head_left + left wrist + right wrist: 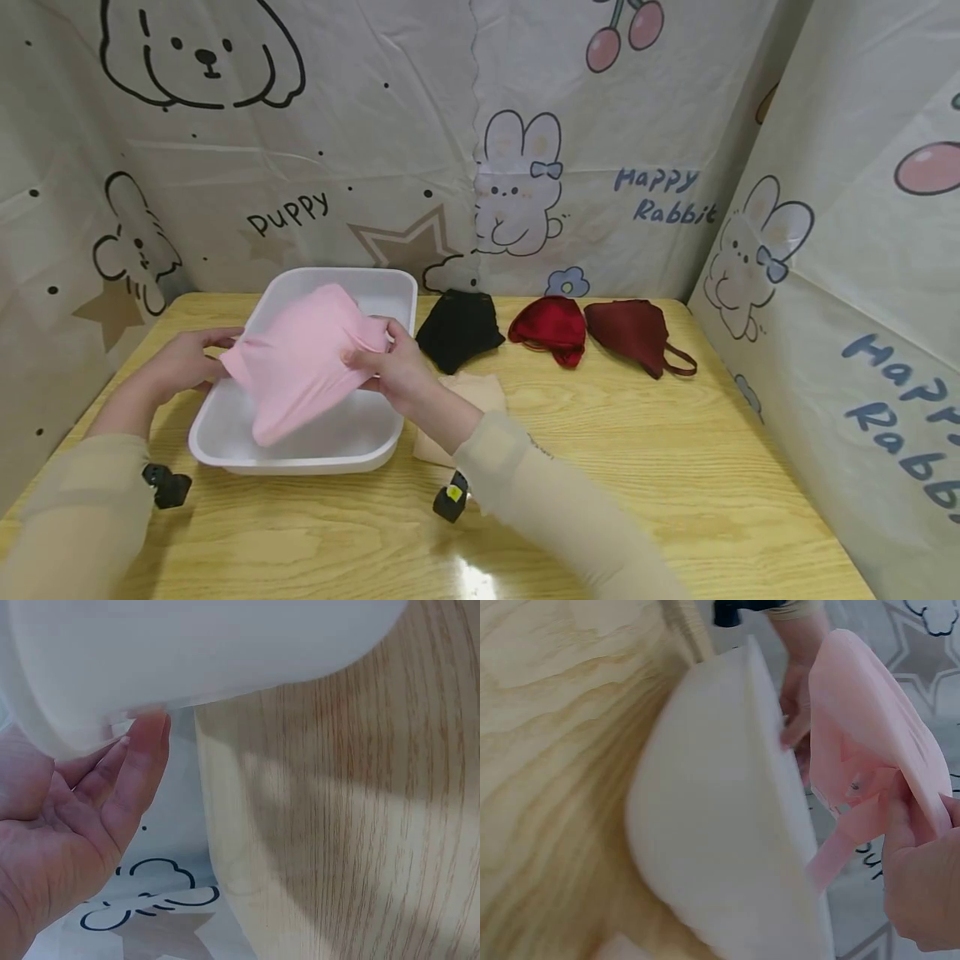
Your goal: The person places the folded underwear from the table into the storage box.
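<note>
Garment (307,358), pale pink, hangs tilted over the white basin (300,464), and that is where my attention sits from this end. I see the right hand (408,375) pinch it near its right end, thumb in front, fingers behind, so that grip is closed on fabric. In my right wrist view the fabric bends around the fingertips, and a pink band (836,859) runs from it toward the basin's rim.

On the other side, I find the left hand (180,367) at the basin's left edge, next to the garment's left corner. My left wrist view puts its fingertips against the outer wall just under the rim; the thumb's contact is hidden, so I cannot tell how far that grip is closed, or whether it has hold of rim or fabric.

Right of the basin, along the back of the wood-grain surface (712,467), I count a black piece (460,331), a bright red piece (551,329) and a dark red piece (630,335) with a looped strap (681,362). A beige cloth (480,392) lies nearer, partly covered by the right forearm.
</note>
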`<state>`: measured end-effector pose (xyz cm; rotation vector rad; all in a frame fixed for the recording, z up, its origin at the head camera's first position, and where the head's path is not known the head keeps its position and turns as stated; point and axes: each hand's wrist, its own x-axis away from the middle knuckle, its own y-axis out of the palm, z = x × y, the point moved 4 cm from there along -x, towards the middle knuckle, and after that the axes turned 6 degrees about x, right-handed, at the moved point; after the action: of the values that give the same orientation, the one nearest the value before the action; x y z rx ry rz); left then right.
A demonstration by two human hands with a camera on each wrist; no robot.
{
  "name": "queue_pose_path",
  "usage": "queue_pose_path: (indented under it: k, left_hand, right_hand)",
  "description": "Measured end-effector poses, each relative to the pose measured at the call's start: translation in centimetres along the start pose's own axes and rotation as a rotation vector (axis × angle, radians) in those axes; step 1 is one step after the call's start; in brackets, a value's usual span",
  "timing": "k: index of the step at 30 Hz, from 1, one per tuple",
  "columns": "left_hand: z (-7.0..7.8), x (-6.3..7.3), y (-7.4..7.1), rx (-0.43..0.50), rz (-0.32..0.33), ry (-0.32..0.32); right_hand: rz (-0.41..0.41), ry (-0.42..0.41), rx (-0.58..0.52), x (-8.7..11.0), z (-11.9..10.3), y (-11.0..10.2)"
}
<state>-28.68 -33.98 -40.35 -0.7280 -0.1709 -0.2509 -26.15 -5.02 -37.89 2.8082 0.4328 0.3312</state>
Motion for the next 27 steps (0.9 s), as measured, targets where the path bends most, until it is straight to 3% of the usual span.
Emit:
queue_pose_path:
  k: [8,19,27]
  left_hand:
    - [0.1,0.2,0.0,-0.007,0.0,0.01]
    - [0.0,0.0,-0.1,-0.004,-0.004,-0.002]
    - [0.1,0.0,0.0,-0.003,-0.003,-0.006]
  right_hand:
    - [0.029,0.038,0.047,-1.0,2.8,0.4]
    - [0.185,0.109,0.167,-0.8,4.8,1.6]
    - [0.135,0.101,0.22,-0.7,5.8,2.1]
